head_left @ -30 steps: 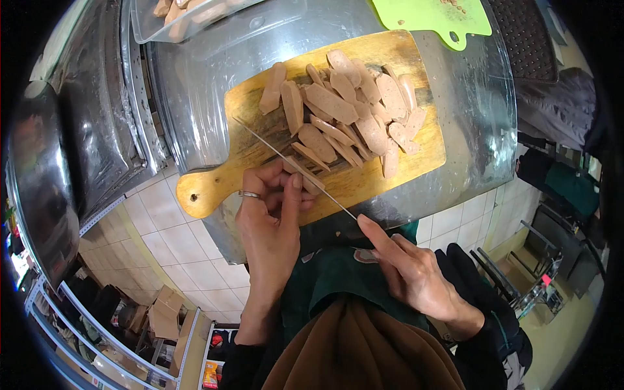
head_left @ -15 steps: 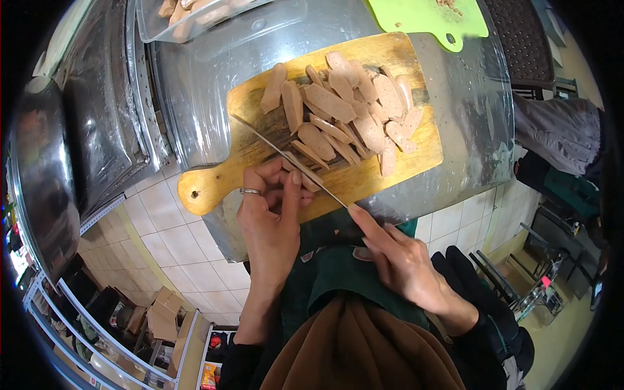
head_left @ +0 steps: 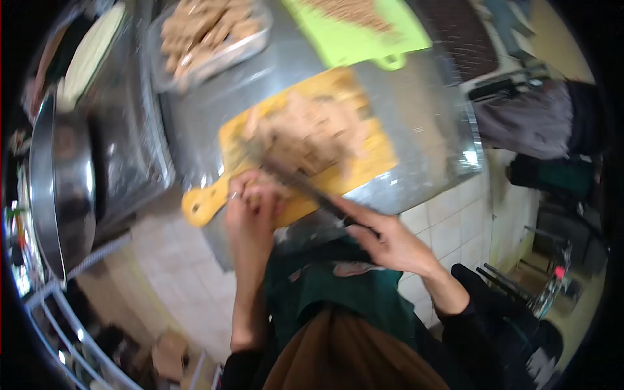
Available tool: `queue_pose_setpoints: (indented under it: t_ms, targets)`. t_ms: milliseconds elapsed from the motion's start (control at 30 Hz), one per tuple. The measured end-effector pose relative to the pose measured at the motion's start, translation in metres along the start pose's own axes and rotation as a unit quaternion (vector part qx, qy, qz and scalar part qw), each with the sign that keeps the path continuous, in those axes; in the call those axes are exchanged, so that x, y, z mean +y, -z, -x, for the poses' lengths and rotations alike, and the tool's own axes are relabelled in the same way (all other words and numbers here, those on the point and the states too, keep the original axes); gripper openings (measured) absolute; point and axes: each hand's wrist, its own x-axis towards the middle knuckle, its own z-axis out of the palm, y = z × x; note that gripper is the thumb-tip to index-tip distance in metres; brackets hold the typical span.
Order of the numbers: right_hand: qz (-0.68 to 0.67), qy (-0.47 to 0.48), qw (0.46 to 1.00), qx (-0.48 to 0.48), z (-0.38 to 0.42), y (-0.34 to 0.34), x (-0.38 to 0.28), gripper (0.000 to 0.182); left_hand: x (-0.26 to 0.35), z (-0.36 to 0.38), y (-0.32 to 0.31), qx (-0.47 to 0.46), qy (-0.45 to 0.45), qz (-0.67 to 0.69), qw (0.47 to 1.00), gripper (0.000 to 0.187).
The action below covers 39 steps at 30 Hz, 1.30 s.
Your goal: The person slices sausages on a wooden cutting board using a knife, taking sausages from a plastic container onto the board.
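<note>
A wooden cutting board bears a blurred heap of sausage pieces, pinkish tan and cut lengthwise. My right hand is wrapped round the dark handle of a knife. Its blade points up and left over the board, its broad side partly showing. Close below the blade, at the board's near edge, my left hand has its fingers curled together round a sausage piece, which blur and the fingers mostly hide. A ring shows on that hand.
A clear plastic tub of more sausages stands at the far left of the metal table. A green cutting board with chopped bits lies at the far right. A large metal bowl is on the left. Another person's clothed body is at right.
The view has shifted, showing more of the tub and green board. The knife has turned, so its blade side and handle show more. My left hand stays curled at the board's near edge.
</note>
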Motion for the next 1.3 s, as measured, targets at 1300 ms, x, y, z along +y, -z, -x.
queue_pose_setpoints:
  t_ms: [1300]
  targets:
    - [-0.277, -0.054, 0.959, 0.03, 0.006, 0.01, 0.017, 0.056, 0.005, -0.034, 0.041, -0.032, -0.164, -0.178, 0.97, 0.024]
